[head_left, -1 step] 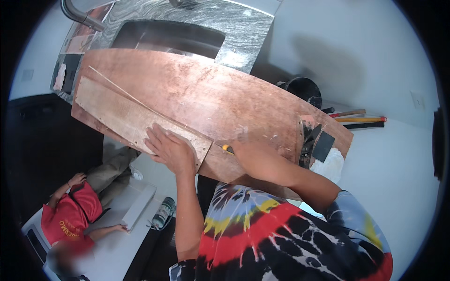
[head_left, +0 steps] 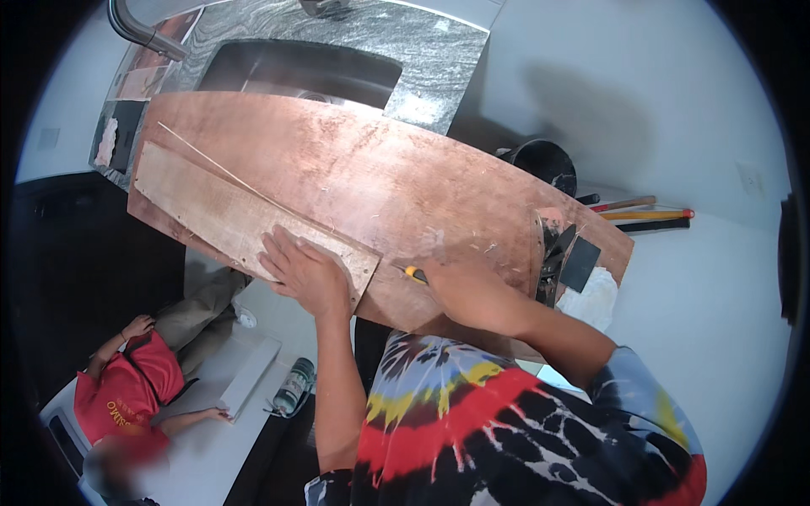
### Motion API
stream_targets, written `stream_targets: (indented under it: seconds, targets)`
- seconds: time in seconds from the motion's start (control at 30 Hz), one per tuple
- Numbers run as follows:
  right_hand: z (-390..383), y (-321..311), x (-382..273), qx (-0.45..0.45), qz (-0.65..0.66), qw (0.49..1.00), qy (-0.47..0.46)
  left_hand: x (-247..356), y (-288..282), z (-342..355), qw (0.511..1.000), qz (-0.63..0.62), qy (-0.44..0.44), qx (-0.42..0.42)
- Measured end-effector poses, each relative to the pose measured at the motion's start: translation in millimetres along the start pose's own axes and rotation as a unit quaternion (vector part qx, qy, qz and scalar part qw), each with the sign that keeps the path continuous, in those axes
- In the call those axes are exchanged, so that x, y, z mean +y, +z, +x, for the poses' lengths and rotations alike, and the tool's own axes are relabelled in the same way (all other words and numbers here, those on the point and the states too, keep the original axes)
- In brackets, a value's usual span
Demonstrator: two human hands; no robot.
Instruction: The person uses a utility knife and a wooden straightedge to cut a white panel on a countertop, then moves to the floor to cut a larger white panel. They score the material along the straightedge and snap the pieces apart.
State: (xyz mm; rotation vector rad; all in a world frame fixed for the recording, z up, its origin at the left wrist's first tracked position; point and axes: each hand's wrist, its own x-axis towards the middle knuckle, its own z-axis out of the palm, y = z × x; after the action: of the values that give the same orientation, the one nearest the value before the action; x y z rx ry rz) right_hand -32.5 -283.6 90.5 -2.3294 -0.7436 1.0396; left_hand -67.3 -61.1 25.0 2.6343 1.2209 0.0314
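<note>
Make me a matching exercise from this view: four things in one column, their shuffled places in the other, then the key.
1. Bare left hand
2. Slim yellow-and-black tool
3. Thin pale strip
4. Dark grey rectangular piece

A. In the bare right hand
B. Next to a ragged white piece
C. Laid on the narrow pale wooden board
D. Beside that board's far long edge

Pairs: 1-C, 2-A, 3-D, 4-B

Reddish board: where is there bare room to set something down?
Free: the middle of the reddish board, between the thin strip, the right hand and the edge by the sink, bar scattered shavings. Crowded: near left, with the pale panel under the left hand; the right end, with dark items and a white scrap.
</note>
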Motion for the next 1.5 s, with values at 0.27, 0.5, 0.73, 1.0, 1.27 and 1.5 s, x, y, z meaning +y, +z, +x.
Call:
stream_targets:
  seconds: [0.27,0.5,0.73,1.0,1.27,1.5]
  targets:
    - [24.4,-51.0,-27.3,0.029,0.050,0.998,-0.006,-9.8,-0.7,1.4,1.000,-0.002,0.010,0.000]
    - [146.9,-1.8,-45.7,0.084,0.081,0.989,-0.092,-1.0,2.1,6.5,0.999,-0.026,0.022,-0.008]
    - [161.3,8.6,-39.5,0.085,0.044,0.986,-0.137,-1.3,2.7,5.5,1.000,-0.017,0.015,-0.013]
    - [147.3,-21.4,-65.2,0.005,0.021,0.996,-0.085,-1.1,0.5,7.3,1.000,-0.004,0.022,-0.009]
    - [73.5,4.2,-22.4,0.080,-0.025,0.996,-0.042,-0.3,5.7,5.8,0.999,0.012,0.023,0.019]
    - [4.3,6.1,0.7,0.019,-0.010,0.999,0.032,1.5,2.0,3.1,1.000,0.019,0.012,0.011]
